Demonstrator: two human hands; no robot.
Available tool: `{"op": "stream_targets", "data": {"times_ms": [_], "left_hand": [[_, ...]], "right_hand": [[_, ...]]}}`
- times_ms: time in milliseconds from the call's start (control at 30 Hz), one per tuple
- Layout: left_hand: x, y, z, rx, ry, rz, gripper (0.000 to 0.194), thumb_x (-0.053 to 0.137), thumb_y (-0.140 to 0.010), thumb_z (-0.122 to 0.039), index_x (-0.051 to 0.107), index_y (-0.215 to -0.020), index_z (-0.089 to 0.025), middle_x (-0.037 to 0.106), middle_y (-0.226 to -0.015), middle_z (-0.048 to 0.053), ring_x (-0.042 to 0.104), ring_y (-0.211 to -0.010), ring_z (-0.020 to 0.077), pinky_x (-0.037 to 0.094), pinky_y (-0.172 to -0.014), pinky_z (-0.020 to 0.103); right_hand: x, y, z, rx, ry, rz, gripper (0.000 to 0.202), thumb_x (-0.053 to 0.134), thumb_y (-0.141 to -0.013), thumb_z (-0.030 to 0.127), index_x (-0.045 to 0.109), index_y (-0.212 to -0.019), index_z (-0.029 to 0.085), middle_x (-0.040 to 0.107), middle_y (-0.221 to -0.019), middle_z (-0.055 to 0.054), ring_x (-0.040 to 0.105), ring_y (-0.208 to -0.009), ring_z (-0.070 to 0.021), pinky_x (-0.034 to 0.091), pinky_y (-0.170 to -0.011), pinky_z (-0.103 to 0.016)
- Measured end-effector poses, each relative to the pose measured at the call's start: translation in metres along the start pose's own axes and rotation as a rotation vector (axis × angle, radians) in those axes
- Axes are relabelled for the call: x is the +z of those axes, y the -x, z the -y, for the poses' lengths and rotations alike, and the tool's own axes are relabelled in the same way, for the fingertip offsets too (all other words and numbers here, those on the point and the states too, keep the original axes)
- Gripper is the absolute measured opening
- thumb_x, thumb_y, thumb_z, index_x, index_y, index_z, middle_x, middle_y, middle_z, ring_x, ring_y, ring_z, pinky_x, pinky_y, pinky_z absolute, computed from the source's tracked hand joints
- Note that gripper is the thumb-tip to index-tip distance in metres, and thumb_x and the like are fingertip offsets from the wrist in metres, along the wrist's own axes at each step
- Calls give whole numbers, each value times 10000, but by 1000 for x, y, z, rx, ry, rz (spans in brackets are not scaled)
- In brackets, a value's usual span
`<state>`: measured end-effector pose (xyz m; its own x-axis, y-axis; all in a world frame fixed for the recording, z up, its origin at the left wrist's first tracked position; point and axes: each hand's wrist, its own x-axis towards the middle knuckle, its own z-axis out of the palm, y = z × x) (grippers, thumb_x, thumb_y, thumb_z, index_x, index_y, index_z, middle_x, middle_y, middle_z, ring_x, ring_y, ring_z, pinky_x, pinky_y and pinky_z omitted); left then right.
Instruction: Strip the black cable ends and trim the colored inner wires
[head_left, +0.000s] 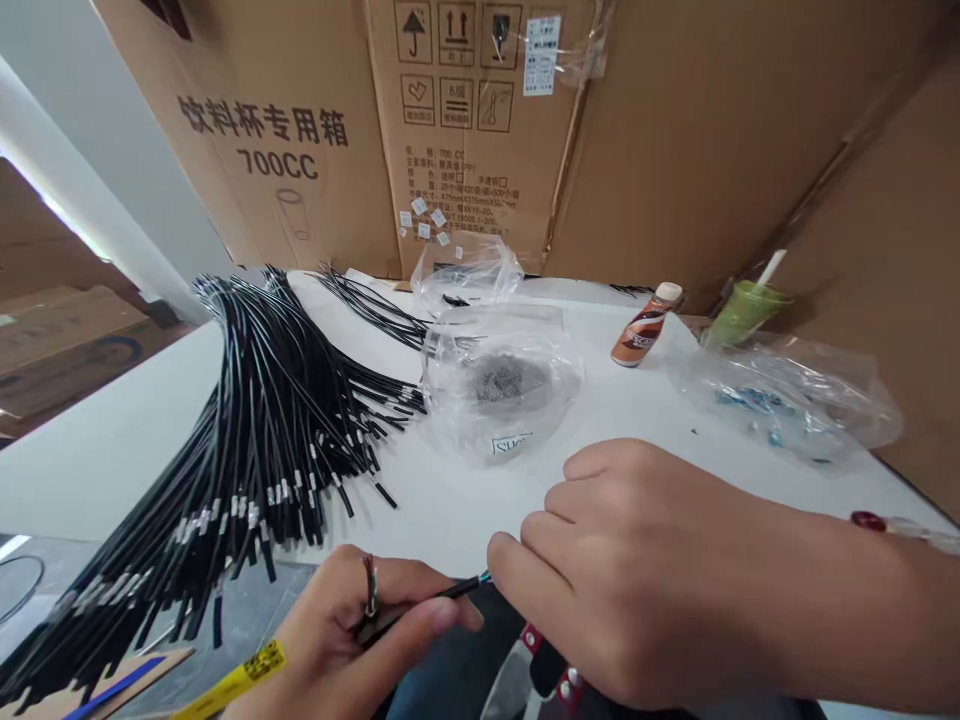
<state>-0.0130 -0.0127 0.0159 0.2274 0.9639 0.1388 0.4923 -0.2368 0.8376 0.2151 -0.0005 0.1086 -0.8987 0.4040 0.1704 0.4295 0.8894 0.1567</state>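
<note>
My left hand (375,620) pinches a thin black cable (459,588) between thumb and forefinger, low in the middle of the view. Light blue shows at the cable's tip, right where the curled fingers of my right hand (600,570) meet it. My right hand is closed with its back toward me, so the fingertips on the cable's end are mostly hidden. A big bundle of black cables (262,400) with silvery bands near their ends lies to the left, spilling over the table edge. Under my right hand a red, black and silvery item (551,665) shows only in part.
On the white table (600,400) lies a clear plastic bag (502,385) of small dark pieces. Another bag (787,400) holds blue pieces at right, near a brown bottle (646,325) and a green cup (746,312). Large cardboard boxes (465,150) form a wall behind.
</note>
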Motion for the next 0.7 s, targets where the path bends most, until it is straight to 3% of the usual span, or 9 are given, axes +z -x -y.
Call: {"op": "stream_targets", "data": {"times_ms": [67, 133, 300, 400, 467, 600, 700], "left_hand": [[-3, -1, -4, -53, 78, 206, 109, 702, -756, -370, 766, -734, -284, 731, -654, -20, 681, -606, 137, 542, -578, 155], [-6, -2, -8, -105, 162, 311, 129, 694, -768, -381, 763, -720, -283, 726, -667, -17, 671, -639, 136, 525, -604, 166], [0, 2, -18, -293, 352, 337, 194, 721, -726, -437, 740, -643, -262, 713, -650, -8, 633, -675, 151, 469, -644, 217], [6, 4, -21, -261, 437, 494, 215, 720, -738, -460, 746, -690, -252, 738, -689, 3, 619, -691, 155, 443, -647, 230], [9, 4, -23, -267, 466, 518, 209, 731, -730, -458, 750, -707, -251, 737, -692, -1, 609, -688, 154, 429, -647, 232], [11, 3, -26, -280, 419, 410, 235, 717, -735, -474, 754, -657, -255, 722, -710, -2, 593, -747, 160, 416, -709, 229], [12, -3, -22, -229, 431, 499, 385, 664, -760, -586, 759, -654, -228, 611, -567, 0, 523, -611, 121, 378, -583, 210]], "right_hand": [[-6, 4, 4, 4, -47, 52, 158, 582, -801, 165, 541, -652, 195, 502, -516, 31, 270, -410, -122, 121, -453, -312], [-11, 6, 6, 18, -101, 102, 153, 565, -826, 172, 531, -679, 196, 502, -504, 43, 248, -405, -119, 128, -447, -304], [-21, 6, 7, 27, -207, 250, 119, 575, -830, 110, 550, -736, 178, 514, -489, 56, 181, -410, -105, 128, -437, -285], [-25, 2, 4, 63, -374, 355, 71, 604, -863, 170, 608, -793, 161, 537, -526, 56, 211, -433, -94, 151, -428, -264], [-26, 1, 0, 126, -531, 421, 74, 627, -861, 216, 642, -821, 156, 554, -562, 54, 291, -458, -81, 200, -441, -238], [-28, 2, -10, 345, -855, 355, 76, 623, -813, 142, 684, -852, 121, 561, -613, 53, 469, -532, -55, 322, -517, -184], [-30, 6, -14, 431, -909, 298, 114, 605, -806, 114, 700, -866, 93, 576, -639, 45, 502, -560, -52, 353, -545, -176]]}}
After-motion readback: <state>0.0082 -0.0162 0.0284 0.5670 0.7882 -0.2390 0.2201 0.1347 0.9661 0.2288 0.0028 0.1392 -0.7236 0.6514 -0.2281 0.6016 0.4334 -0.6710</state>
